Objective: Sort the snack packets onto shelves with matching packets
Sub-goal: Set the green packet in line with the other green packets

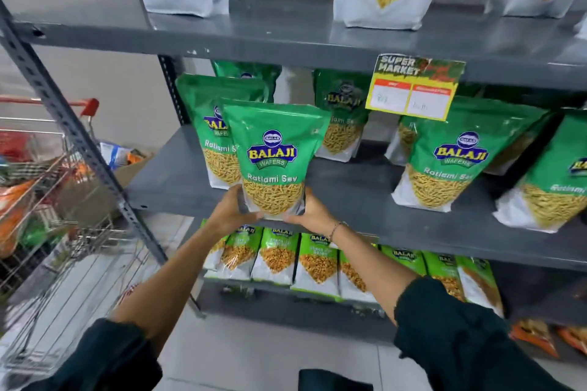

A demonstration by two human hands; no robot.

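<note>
Dark sleeves (460, 336) fill the bottom of my head view, and both forearms reach up from them toward the grey shelf (365, 197). My left hand (233, 211) and right hand (309, 209) each hold a lower corner of a green sev packet (273, 159), the grip of each wrapped around its side. I see the packet upright at the front edge of the middle shelf, just in front of a matching packet (209, 136). More of the same green packets (451, 155) stand to the right. A yellow price tag (416, 87) hangs from the shelf above. Smaller green packets (317, 260) line the shelf below. At left stands a wire trolley (47, 200).
</note>
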